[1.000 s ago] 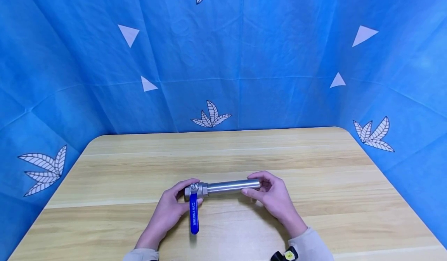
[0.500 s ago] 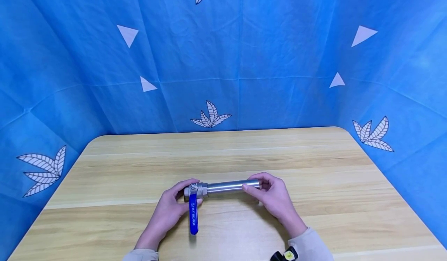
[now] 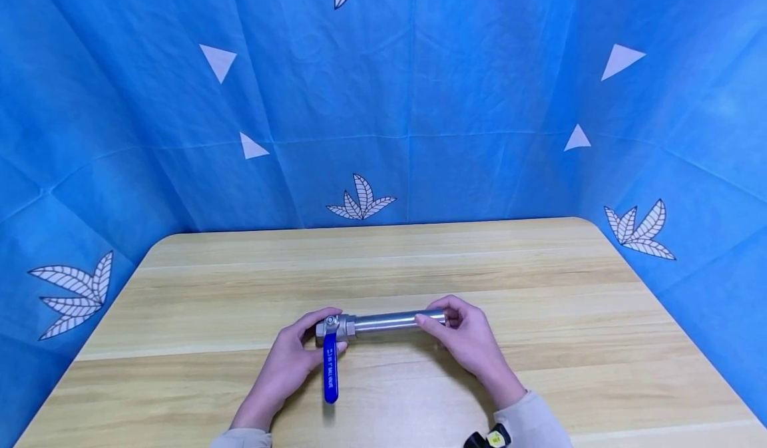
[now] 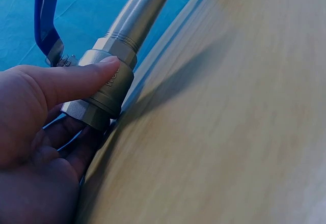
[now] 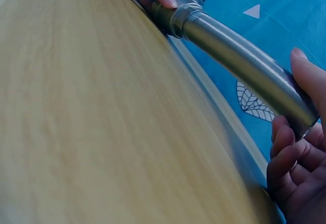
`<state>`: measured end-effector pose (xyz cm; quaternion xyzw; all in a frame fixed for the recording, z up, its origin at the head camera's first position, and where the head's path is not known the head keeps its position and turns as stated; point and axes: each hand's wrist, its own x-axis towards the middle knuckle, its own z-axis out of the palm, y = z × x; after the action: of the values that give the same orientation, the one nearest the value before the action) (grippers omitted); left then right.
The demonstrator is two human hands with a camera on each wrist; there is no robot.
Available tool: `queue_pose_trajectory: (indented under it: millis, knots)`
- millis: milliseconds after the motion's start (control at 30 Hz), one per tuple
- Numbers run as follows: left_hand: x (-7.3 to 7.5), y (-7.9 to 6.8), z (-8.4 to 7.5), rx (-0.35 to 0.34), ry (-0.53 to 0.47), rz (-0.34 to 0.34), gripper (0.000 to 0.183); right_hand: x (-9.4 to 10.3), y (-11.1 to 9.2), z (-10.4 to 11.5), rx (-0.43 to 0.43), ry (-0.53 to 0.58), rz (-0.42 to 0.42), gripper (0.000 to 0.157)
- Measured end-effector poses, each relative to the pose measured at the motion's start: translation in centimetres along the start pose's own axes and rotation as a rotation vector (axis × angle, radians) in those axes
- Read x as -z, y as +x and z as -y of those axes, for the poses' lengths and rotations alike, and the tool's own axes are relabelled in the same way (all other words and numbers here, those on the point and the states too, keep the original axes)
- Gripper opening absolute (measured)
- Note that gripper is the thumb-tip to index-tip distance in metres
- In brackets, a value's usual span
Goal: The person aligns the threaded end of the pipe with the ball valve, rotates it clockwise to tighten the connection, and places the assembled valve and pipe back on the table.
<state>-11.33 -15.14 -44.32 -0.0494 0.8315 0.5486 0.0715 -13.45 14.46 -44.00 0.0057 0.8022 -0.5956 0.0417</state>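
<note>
A person's two hands hold a steel valve (image 3: 344, 329) and a pipe (image 3: 383, 322), joined end to end, low over the near half of a pale wood bench (image 3: 383, 268). The left hand (image 3: 289, 356) grips the valve, its thumb laid across the near side of the body and its fingers curled round the far side and the outer end. The right hand (image 3: 469, 337) grasps the pipe by its free end, thumb on the near side, fingers bent about the tip. The valve's blue handle (image 3: 331, 368), lettered "BALL VALVE" in white, points toward the person, square to the pipe, which runs from left to right with its free end slightly farther off. Whether the valve's underside touches the wood is hard to tell from these angles. Light sleeves (image 3: 533, 421) show at both wrists, and a black device (image 3: 497, 437) with a yellow label sits at the right one. Behind the bench hangs a blue curtain (image 3: 383, 88) printed with white triangles (image 3: 219, 60) and veined leaves (image 3: 362, 202).
</note>
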Motion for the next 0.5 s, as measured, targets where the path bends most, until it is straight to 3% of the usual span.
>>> queue_pose_trajectory:
  millis: [267,500]
  knots:
    - [-0.02,0.01,0.14,0.0,-0.007,-0.001,0.053,0.17,-0.19,0.01,0.07,0.075,0.094,0.043]
    - [-0.06,0.05,0.2,-0.006,-0.004,-0.001,0.051,0.27,-0.03,-0.18,0.095,0.118,0.104,0.044]
